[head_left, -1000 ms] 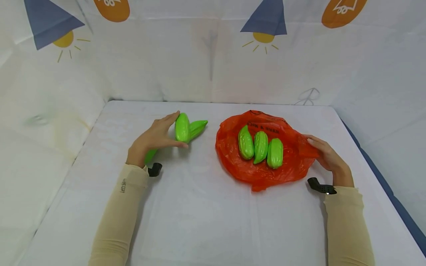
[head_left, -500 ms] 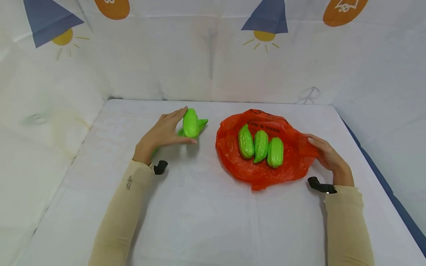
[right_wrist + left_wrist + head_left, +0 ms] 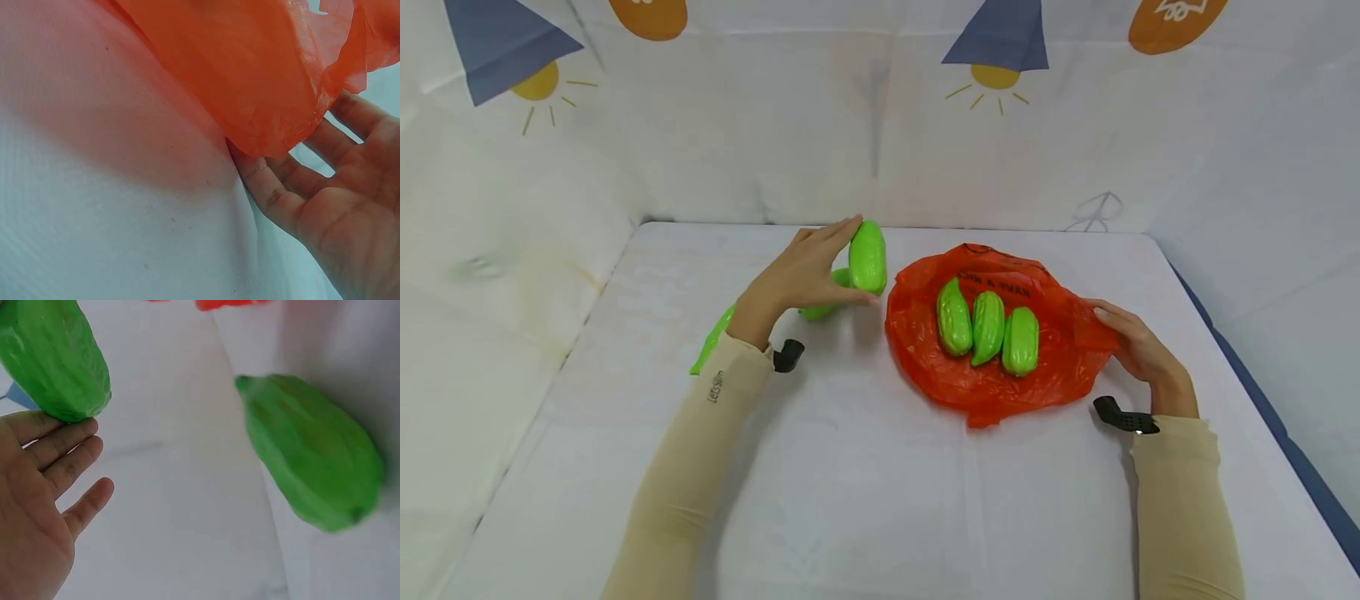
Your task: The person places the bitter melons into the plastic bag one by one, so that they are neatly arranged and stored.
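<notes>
In the head view my left hand pinches a glossy green bitter gourd between thumb and fingers, raised over the table just left of a red plastic bag. The left wrist view shows this held gourd against the fingers; a second gourd lies on the table. Partly behind the left hand is that second gourd, and another gourd lies by the wrist. Three gourds rest side by side on the spread bag. My right hand holds the bag's right edge between thumb and fingers.
Everything is on a white-covered table. White cloth walls with printed lamps enclose its back and sides. A black wrist device sits on the left wrist and another device on the right.
My left hand has moved right and away from me with its gourd, lifting it off and uncovering the gourd by the wrist. The right hand and the bag stay where they were.
</notes>
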Available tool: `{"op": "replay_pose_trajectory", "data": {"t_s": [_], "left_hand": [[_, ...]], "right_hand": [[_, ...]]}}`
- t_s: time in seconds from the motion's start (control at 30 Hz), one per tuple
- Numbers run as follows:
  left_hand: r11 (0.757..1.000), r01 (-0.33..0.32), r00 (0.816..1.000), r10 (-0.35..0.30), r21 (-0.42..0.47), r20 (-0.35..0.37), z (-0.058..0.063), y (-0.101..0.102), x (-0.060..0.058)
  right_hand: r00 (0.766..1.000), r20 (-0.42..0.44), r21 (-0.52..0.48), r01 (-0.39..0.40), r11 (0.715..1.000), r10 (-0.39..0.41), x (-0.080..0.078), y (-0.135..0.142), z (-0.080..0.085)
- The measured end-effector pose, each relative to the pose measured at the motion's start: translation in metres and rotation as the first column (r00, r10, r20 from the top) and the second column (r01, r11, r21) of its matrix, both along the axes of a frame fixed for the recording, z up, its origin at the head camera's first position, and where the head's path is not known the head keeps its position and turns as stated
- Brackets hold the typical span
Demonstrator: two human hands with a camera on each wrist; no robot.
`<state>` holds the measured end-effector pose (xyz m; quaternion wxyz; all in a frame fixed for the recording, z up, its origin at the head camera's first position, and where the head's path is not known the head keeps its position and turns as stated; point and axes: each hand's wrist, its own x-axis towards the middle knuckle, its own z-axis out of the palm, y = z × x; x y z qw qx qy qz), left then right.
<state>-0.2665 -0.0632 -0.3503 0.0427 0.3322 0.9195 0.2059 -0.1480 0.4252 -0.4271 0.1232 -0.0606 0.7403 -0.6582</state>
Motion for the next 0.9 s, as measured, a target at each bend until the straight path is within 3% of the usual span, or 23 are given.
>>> {"op": "replay_pose_trajectory", "data": {"t_s": [0.27,0.57,0.77,0.9], "left_hand": [[0.996,0.086,0.996,-0.087,-0.013,-0.034,0.016,0.048,0.009],[0.974,0.199,0.974,-0.209,-0.106,-0.091,0.029,0.101,0.020],[0.958,0.231,0.961,-0.252,-0.171,-0.113,0.031,0.121,0.025],[0.941,0.265,0.953,-0.288,-0.210,-0.090,0.026,0.131,0.029]], "right_hand": [[1.000,-0.004,-0.032,-0.023,0.999,0.023,0.000,0.002,0.001],[1.000,-0.002,-0.022,-0.018,1.000,0.018,-0.001,-0.001,-0.002],[1.000,-0.009,0.001,-0.013,1.000,0.013,-0.002,-0.003,-0.001],[1.000,-0.020,0.004,-0.016,1.000,0.016,-0.003,-0.003,-0.001]]}}
